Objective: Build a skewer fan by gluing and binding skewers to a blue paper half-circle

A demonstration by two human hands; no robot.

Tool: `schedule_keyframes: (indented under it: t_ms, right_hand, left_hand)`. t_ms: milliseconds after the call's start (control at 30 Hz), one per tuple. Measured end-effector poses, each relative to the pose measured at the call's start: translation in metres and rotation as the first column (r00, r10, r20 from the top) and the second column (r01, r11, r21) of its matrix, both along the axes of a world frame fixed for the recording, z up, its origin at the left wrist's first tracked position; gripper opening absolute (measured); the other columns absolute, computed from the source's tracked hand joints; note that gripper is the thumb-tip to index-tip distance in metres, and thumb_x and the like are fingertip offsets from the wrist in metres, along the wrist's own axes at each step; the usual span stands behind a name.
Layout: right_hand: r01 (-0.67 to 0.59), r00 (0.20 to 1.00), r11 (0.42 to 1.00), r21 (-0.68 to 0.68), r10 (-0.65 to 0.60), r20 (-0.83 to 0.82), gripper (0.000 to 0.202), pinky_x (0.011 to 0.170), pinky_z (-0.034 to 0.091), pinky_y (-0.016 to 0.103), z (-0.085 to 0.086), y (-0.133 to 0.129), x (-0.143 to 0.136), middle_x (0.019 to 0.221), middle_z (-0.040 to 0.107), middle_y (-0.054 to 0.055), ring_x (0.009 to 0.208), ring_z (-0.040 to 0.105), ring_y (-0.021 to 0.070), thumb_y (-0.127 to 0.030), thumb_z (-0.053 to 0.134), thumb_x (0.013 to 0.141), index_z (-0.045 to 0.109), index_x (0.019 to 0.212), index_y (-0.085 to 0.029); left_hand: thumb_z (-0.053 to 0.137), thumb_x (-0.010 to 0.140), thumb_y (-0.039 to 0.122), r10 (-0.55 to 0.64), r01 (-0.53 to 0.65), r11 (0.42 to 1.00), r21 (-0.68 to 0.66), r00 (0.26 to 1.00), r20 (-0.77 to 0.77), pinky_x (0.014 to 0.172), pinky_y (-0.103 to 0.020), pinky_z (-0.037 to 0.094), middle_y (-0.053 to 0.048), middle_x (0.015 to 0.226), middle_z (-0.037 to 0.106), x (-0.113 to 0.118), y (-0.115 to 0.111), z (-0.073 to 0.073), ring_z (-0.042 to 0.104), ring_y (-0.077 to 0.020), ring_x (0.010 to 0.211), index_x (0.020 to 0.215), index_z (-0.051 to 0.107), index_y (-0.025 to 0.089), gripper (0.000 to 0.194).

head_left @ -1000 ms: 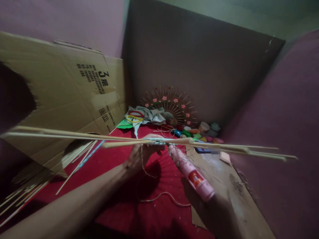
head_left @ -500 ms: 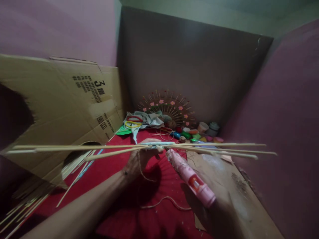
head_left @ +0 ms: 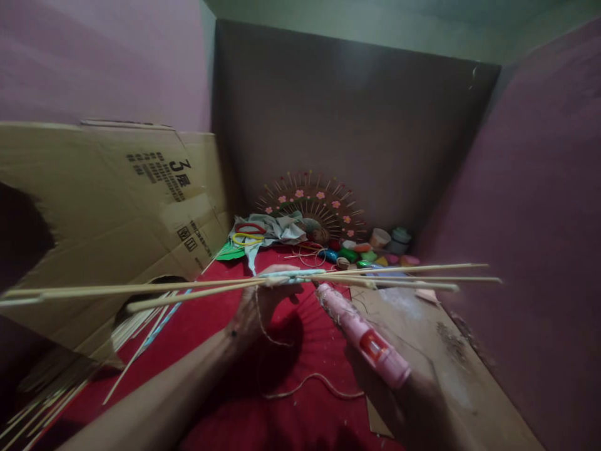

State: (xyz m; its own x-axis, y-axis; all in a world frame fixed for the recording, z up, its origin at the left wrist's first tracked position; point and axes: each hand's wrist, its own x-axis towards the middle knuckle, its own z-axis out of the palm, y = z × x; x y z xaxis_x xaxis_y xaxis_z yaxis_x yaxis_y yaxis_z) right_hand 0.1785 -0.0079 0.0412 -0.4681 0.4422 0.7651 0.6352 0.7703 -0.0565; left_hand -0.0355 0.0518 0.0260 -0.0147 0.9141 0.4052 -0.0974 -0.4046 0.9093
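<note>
Loose sticks [head_left: 235, 283] are held roughly level across the view, above the red cloth [head_left: 225, 401]; they are gripped near mid-length by the left hand [head_left: 270, 300], closed from below. A light-blue band [head_left: 293, 274] is seen along the gripped section, and the stick ends are splayed out on both sides. A strand of twine [head_left: 259, 316] is hung from the same spot, down past the wrist.

The pink glue gun [head_left: 359, 332] is grasped in the right hand [head_left: 375, 385] (handle and most fingers hidden, shadowed too). Its dark nozzle is pointed up at the sticks, just right of the left hand; whether contact is made cannot be told. A red-orange window is set in its upper side.

A further length of cord [head_left: 319, 377] is laid on the cloth between the forearms. At right, the cloth is partly covered by a cardboard sheet [head_left: 451, 369]. At left, a printed cardboard box [head_left: 117, 219] is placed, with spare sticks [head_left: 141, 326] shown at its torn opening. At the back, a flower-dotted fan piece [head_left: 310, 200] is stood by the wall, with crumpled grey cloth [head_left: 282, 228] before it.
</note>
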Motion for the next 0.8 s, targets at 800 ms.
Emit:
schedule_keyframes:
  t_ms: [800]
  right_hand:
    - [-0.251,0.962,0.946,-0.207,0.219,-0.164,0.053,0.103,0.046,0.039,0.007,0.001,-0.003,0.135,0.053,0.007,0.125,0.049,0.0246,-0.010,0.046,0.086,0.044,0.137,-0.023]
  left_hand:
    - [0.058,0.082,0.028,0.109,-0.067,0.987,0.146,0.948,-0.299,0.065,-0.027,0.052,-0.001,0.075,0.068,-0.011,0.013,-0.023,0.062,-0.0144,0.065,0.077,0.068,0.021,0.013]
